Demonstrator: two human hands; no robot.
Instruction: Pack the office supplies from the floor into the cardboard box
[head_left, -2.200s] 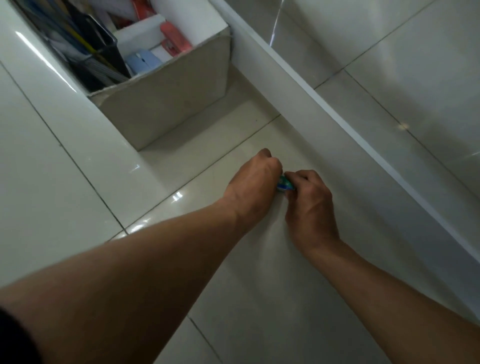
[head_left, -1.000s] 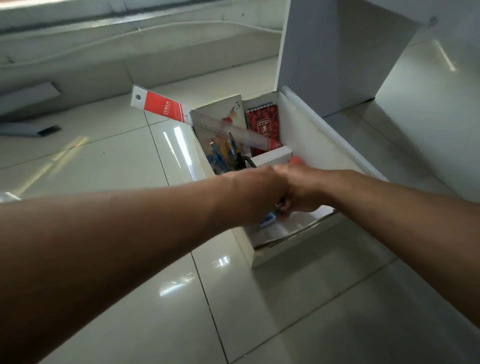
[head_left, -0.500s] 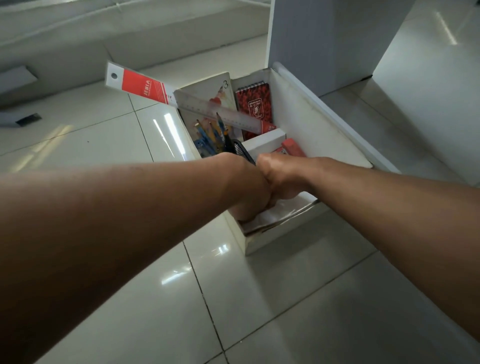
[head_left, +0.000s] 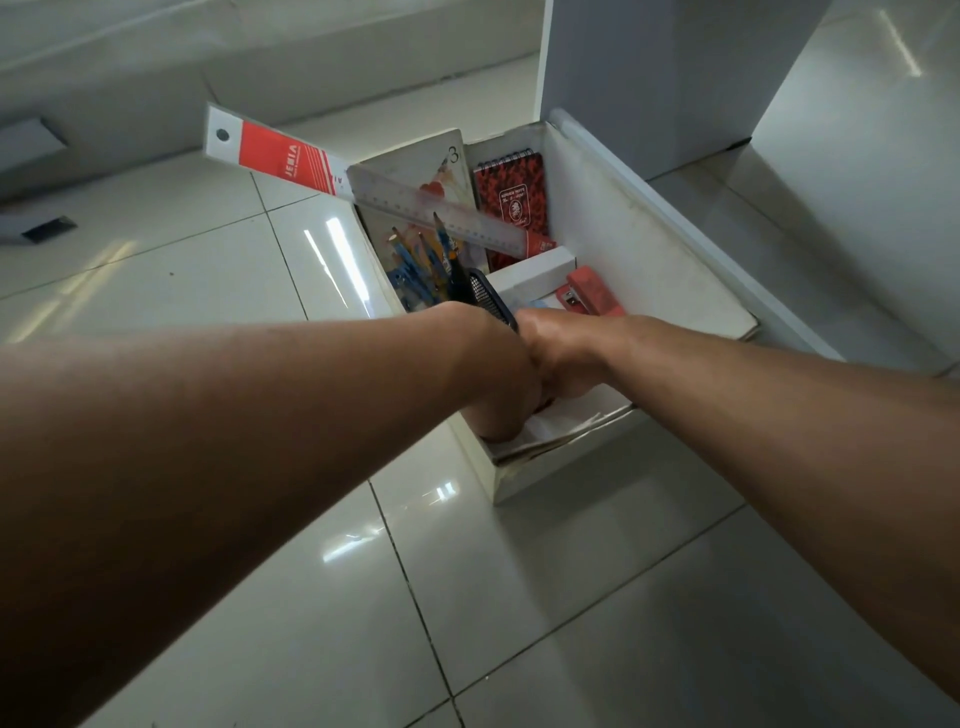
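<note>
A person's left hand (head_left: 501, 387) and right hand (head_left: 563, 361), side by side and touching, dip into the near corner of the stiff white cardboard box (head_left: 670, 234) on glossy tiles; fingers hidden, grip impossible to tell. Releasing low, clear of the black mesh pen holder (head_left: 488, 296) and slanting clear-plastic ruler (head_left: 415, 202), looks wisest

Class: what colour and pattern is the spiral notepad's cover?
The spiral notepad is red with black mottling; head view shows it best.

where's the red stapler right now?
Head view: the red stapler lies inside the cardboard box, toward its right wall, just past the right hand and beside the small white box.
</note>
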